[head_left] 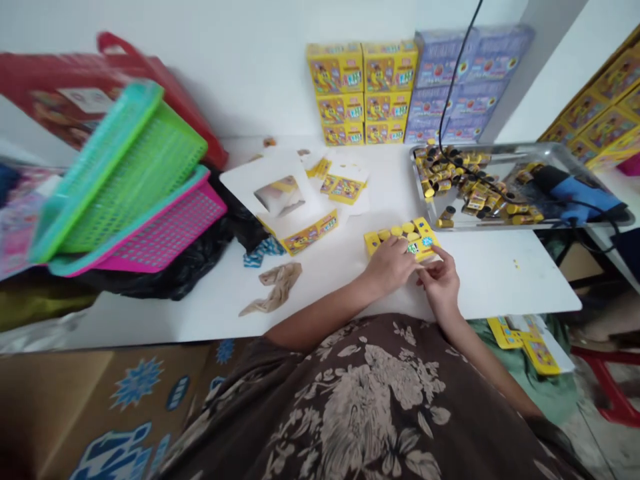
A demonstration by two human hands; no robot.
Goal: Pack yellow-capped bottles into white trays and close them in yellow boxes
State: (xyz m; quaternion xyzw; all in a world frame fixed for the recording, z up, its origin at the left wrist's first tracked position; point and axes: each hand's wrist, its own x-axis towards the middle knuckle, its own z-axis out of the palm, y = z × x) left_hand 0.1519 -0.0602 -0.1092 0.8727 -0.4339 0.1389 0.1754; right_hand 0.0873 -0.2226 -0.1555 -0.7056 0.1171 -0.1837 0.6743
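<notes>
Over the white bench (490, 280), the right grip (440, 283) is pinched narrow at the lower edge of a yellow printed card (425, 243), with anything between its fingers too small to tell. The left grip (390, 265) is curled over the card's near side; whether it clasps the card or only rests there, I cannot tell. The card lies flat between the hands and the steel tray (550, 150), and a cluster of round yellow pieces (397, 231) sits on it.

As far as the bench shows, little is on the card compared with the large heap of small yellow-and-black pieces (450, 177) left in the tray, beside a blue-and-black object (580, 197). Further left lie white sheets with yellow printed cards (345, 190) and a crumpled tan cloth (275, 287). Stacked yellow boxes (363, 93) and purple-blue boxes (465, 80) stand against the wall, near a green basket (135, 180) and a pink basket (165, 227).
</notes>
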